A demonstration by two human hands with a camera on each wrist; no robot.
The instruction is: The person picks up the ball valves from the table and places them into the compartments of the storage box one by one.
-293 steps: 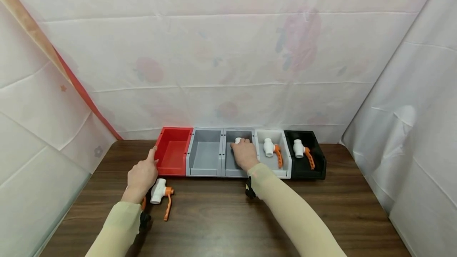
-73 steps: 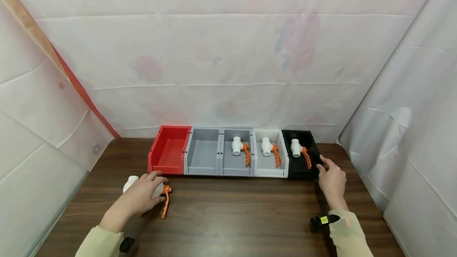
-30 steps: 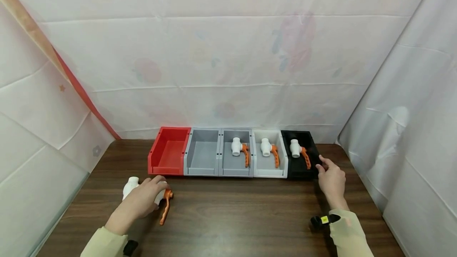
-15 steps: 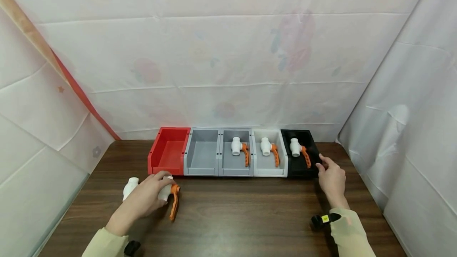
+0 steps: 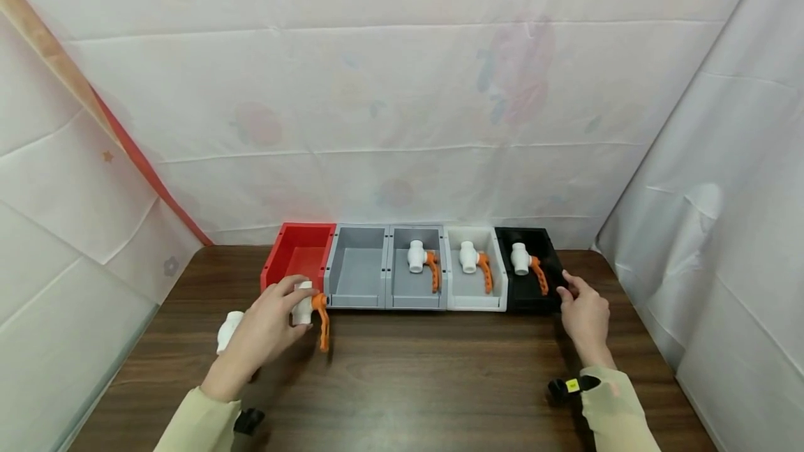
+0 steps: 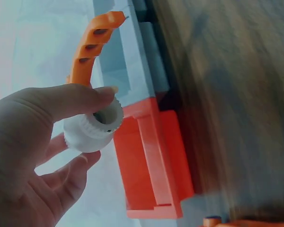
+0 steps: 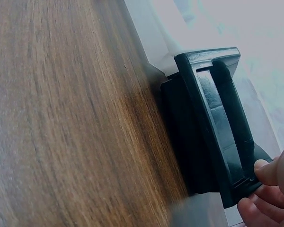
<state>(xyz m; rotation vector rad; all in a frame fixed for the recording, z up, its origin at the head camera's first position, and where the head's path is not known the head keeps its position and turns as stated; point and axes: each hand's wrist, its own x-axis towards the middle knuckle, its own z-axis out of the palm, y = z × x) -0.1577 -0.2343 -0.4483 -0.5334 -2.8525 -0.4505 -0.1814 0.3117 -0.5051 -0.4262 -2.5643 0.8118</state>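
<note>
The left hand point(image 5: 266, 319) pinches a white valve point(image 5: 302, 304) with an orange handle, held over the front edge of the red bin point(image 5: 276, 272). In the left wrist view, thumb and fingers of the left hand point(image 6: 42, 137) grip the white body point(image 6: 87, 132), its orange handle pointing up. Another white valve point(image 5: 229, 330) lies on the table, partly hidden behind the left hand. The right hand point(image 5: 585, 316) holds the right side of the black bin point(image 5: 524, 302); in the right wrist view, thumb and fingers of the right hand point(image 7: 272, 189) pinch the corner of this bin point(image 7: 217, 127).
A grey bin point(image 5: 359, 270) stands beside the red one. A second grey bin point(image 5: 402, 293), a white bin point(image 5: 461, 298) and the black bin each contain one white valve with an orange handle. Behind the row hangs a pale patterned cloth point(image 5: 389, 124); the table point(image 5: 427, 382) is dark wood.
The left hand has lifted its valve from the table and moved it up and right to the red bin's front. The right hand, earlier at the second grey bin, now stays on the black bin.
</note>
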